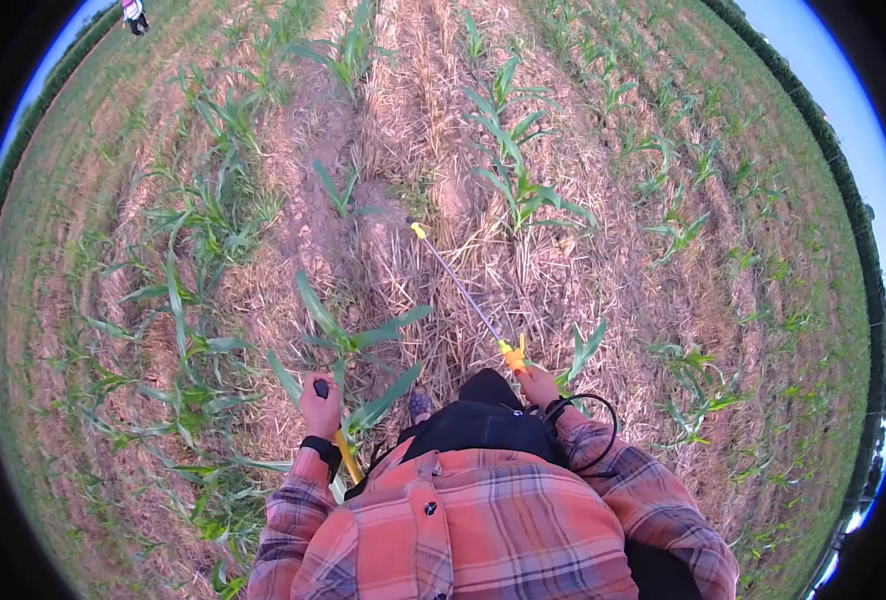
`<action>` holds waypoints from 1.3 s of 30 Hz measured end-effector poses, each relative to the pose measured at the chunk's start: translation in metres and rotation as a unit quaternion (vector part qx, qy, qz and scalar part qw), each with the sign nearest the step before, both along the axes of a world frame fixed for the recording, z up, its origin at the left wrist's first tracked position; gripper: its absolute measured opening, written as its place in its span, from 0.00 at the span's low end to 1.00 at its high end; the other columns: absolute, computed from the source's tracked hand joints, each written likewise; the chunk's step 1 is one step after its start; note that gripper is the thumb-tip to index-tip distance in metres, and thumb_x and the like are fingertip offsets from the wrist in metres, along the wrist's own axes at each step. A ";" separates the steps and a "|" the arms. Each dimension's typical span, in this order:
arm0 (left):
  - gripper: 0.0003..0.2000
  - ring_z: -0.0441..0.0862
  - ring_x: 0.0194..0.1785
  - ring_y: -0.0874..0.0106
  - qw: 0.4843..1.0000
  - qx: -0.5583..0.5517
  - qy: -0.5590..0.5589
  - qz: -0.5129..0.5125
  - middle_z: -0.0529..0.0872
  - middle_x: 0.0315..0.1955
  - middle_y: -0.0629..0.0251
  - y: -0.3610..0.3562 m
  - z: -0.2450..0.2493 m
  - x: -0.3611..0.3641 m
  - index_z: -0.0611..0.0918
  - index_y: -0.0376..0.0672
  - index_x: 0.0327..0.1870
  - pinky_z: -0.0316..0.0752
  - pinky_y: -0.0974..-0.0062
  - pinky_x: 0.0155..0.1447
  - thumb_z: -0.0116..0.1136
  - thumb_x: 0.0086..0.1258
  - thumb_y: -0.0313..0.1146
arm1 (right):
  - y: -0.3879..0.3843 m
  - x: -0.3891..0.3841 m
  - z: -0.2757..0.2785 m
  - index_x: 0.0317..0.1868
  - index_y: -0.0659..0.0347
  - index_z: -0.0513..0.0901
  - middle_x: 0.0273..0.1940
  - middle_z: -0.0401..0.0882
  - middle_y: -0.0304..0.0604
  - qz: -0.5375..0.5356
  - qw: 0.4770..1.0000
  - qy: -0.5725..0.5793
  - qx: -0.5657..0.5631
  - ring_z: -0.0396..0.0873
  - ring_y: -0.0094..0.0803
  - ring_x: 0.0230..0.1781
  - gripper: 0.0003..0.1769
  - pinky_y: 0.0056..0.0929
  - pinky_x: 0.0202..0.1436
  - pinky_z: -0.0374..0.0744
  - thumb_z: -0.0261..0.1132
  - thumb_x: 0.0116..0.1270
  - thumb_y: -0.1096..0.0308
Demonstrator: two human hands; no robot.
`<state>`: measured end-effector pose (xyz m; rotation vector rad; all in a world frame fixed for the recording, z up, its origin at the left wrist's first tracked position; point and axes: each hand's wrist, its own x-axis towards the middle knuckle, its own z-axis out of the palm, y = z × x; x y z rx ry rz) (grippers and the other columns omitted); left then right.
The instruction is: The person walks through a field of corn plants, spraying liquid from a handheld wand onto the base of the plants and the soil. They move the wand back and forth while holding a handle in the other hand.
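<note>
In the head view my right hand is wrapped round the yellow-orange handle of a spray wand. Its thin metal tube points forward and slightly left, ending in a yellow nozzle over the straw. A black hose loops beside my right wrist. My left hand is closed on the black-ended pump lever, whose yellow bar runs back toward my side. A young maize plant stands just ahead of my left hand, its leaves close to the fingers. Another maize plant grows beyond the nozzle, to its right.
Rows of young maize run forward on both sides through dry straw and bare soil. A shoe shows below me. Far off at the upper left stands a person. Trees line the field's edge.
</note>
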<state>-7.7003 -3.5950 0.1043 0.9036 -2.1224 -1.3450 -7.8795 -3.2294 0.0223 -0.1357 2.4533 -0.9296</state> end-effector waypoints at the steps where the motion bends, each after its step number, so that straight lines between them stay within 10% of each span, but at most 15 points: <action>1: 0.06 0.67 0.23 0.77 1.000 -0.002 -0.001 0.000 0.70 0.20 0.69 -0.003 0.008 0.001 0.69 0.41 0.29 0.64 0.77 0.28 0.53 0.52 0.24 | -0.007 -0.003 0.007 0.28 0.63 0.75 0.16 0.73 0.38 0.022 1.000 -0.021 -0.001 0.72 0.24 0.14 0.19 0.25 0.18 0.69 0.53 0.59 0.53; 7: 0.06 0.62 0.11 0.87 0.990 0.114 0.051 0.069 0.68 0.19 0.73 -0.005 0.133 0.015 0.67 0.42 0.33 0.57 0.90 0.13 0.50 0.58 0.22 | -0.039 -0.034 0.000 0.32 0.61 0.75 0.20 0.76 0.44 0.115 0.993 0.001 0.016 0.76 0.35 0.24 0.18 0.30 0.29 0.72 0.54 0.57 0.52; 15: 0.05 0.66 0.23 0.78 0.993 -0.095 -0.066 0.028 0.70 0.19 0.70 -0.016 0.039 -0.109 0.69 0.41 0.28 0.63 0.79 0.29 0.51 0.53 0.23 | -0.044 -0.125 -0.012 0.30 0.64 0.74 0.21 0.76 0.49 0.156 0.987 0.010 -0.019 0.76 0.44 0.24 0.20 0.37 0.28 0.71 0.53 0.58 0.51; 29: 0.06 0.67 0.25 0.74 0.983 -0.155 -0.099 0.012 0.69 0.20 0.67 -0.001 0.053 -0.224 0.69 0.41 0.26 0.63 0.77 0.32 0.53 0.50 0.22 | 0.048 -0.266 -0.035 0.28 0.63 0.76 0.14 0.73 0.41 -0.294 0.935 -0.091 -0.175 0.72 0.28 0.11 0.18 0.27 0.15 0.69 0.54 0.57 0.54; 36: 0.05 0.70 0.23 0.72 0.991 -0.034 -0.120 0.050 0.73 0.19 0.64 -0.030 0.032 -0.248 0.71 0.41 0.29 0.66 0.74 0.30 0.53 0.52 0.25 | 0.051 -0.302 -0.020 0.23 0.63 0.74 0.12 0.70 0.39 -0.350 0.916 -0.103 -0.165 0.68 0.27 0.08 0.16 0.27 0.10 0.66 0.53 0.57 0.58; 39: 0.05 0.66 0.19 0.79 0.979 -0.190 -0.068 0.021 0.67 0.18 0.70 -0.043 0.040 -0.281 0.69 0.42 0.28 0.62 0.78 0.23 0.52 0.53 0.25 | 0.037 -0.323 -0.022 0.22 0.63 0.75 0.12 0.70 0.40 -0.340 0.927 -0.109 -0.113 0.69 0.28 0.09 0.16 0.28 0.12 0.67 0.53 0.56 0.58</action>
